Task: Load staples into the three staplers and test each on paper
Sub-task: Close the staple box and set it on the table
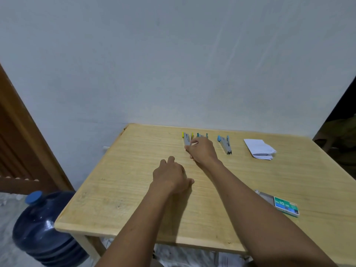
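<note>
Right hand [202,152] at yellow stapler's [186,139] near end, fingers curled, grip unclear. Left hand [169,177] rests on table [125,189], fingers loosely curled, empty. Teal stapler [201,135], blue stapler [225,144], paper [259,149] along far edge.

matt wood table [134,189] — glossy plastic jug [40,228]

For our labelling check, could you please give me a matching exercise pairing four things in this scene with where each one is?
1. yellow stapler
2. folded paper
3. staple box
4. water jug

A. on the floor, left of the table
B. in the fingers of the right hand
C. far right of the tabletop
D. near right of the tabletop

Pairs: 1-B, 2-C, 3-D, 4-A
</note>
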